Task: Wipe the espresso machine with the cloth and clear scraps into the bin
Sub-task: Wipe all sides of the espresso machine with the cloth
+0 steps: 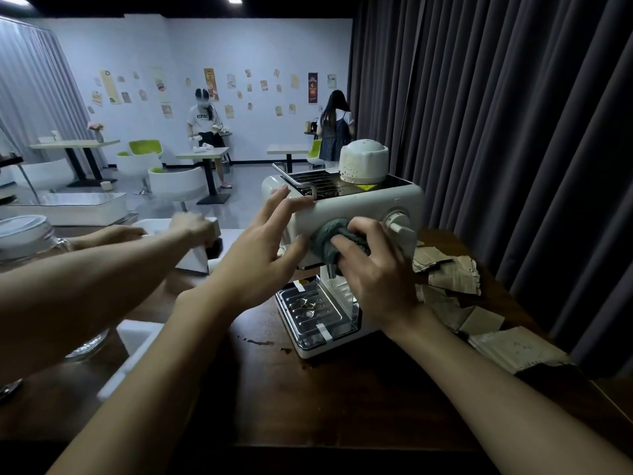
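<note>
Head view: your left hand [263, 243] lies open, fingers spread, against the espresso machine [363, 204]. Your right hand [375, 272] grips the cloth [327, 240] against its front. Cardboard scraps [452, 274] lie on the desk [342, 392] just right of it.

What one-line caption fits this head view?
The right hand grips the cloth against the machine, left hand resting on its top edge; scraps lie beside it.

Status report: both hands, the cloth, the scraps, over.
Left hand open, fingers spread on espresso machine. Right hand grips cloth against machine front. Cardboard scraps lie on table right of machine, uncleared.
</note>
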Tool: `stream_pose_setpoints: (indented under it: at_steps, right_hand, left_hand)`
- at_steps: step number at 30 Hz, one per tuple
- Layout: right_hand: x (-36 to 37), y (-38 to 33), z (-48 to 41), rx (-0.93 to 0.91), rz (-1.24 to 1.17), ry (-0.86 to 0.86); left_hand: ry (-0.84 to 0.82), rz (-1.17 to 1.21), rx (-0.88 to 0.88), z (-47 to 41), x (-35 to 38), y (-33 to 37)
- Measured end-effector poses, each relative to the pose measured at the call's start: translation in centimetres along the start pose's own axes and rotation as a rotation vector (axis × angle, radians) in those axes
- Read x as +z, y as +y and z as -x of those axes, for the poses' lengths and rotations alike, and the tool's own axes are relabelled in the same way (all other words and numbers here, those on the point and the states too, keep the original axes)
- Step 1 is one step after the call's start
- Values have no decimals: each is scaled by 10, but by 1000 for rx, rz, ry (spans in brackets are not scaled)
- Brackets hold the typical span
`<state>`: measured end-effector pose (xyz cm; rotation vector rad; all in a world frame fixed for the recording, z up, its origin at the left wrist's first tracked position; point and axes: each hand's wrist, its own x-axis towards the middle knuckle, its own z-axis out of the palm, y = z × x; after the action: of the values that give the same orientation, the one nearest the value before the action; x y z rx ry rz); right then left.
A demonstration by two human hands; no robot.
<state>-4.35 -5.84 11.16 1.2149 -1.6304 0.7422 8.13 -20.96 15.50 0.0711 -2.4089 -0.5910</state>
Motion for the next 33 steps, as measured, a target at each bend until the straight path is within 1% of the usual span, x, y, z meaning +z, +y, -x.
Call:
stream_pose_setpoints:
  at_steps: [4, 5, 7, 9, 10, 11, 14, 15, 19, 23, 27, 29, 31, 33]
  right_hand:
    - [-3, -3, -17, 189, -13, 108]
    - [-2, -5, -19, 193, -9, 112]
    - [0, -10, -21, 121, 12, 69]
    - [-1, -7, -25, 20, 58, 30]
    - [-1, -2, -27, 8, 78, 28]
    - [-2, 2, -30, 35, 89, 36]
    - [-2, 5, -31, 194, 83, 57]
    - [0, 2, -30, 210, 82, 51]
    - [3, -6, -28, 163, 29, -30]
    - [-4, 16, -27, 104, 47, -75]
    - [-1, 17, -27, 95, -79, -18]
    - [1, 12, -22, 30, -85, -1]
    - [3, 13, -13, -28, -62, -17]
    - [3, 18, -5, 23, -59, 7]
  left_hand:
    - [-5, -42, 10, 1, 0, -1]
    - [-6, -59, 24, 1, 0, -2]
    - [-8, -71, 53, 1, 0, -4]
    - [3, -9, 31, 2, 1, -6]
    - [13, 24, 10, 2, 1, -6]
    - [20, 37, 1, 2, 2, -6]
    - [27, 21, 20, 3, 4, -7]
    - [30, 20, 22, 2, 5, -7]
    - [49, 16, 34, 1, 6, -8]
    - [37, -3, 26, 1, 4, -5]
    - [31, -71, 4, 1, 2, -1]
    - [43, -83, 26, -1, 0, 1]
    - [37, -100, 86, -2, -2, 0]
    - [30, -111, 111, -2, -2, -2]
